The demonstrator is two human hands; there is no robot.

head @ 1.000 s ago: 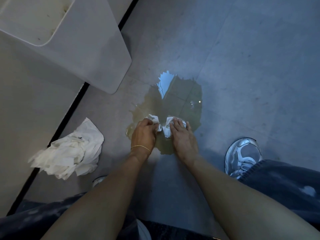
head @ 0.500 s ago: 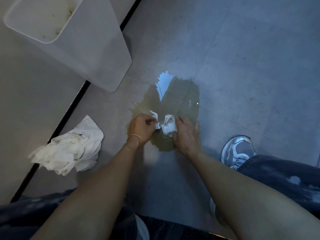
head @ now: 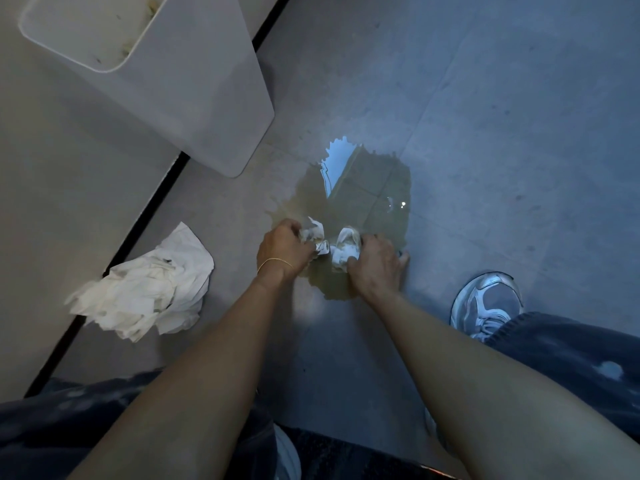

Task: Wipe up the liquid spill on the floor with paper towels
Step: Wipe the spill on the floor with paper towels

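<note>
- Grey floor tiles [head: 485, 98] under a brownish spill [head: 374, 195], white bin [head: 207, 98] nearby.
- Gripping crumpled paper towel [head: 343, 252] with left hand [head: 282, 249] and right hand [head: 375, 265], fingers curled.
- Towel heap [head: 149, 292] off left.

Both bare forearms reach forward and down, hands close together. The left grip [head: 282, 247], a thin bracelet [head: 275, 262] at its wrist, curls round one end of a crumpled paper towel [head: 341, 251]; the right grip [head: 375, 265] clutches the other end, knuckles up.
</note>
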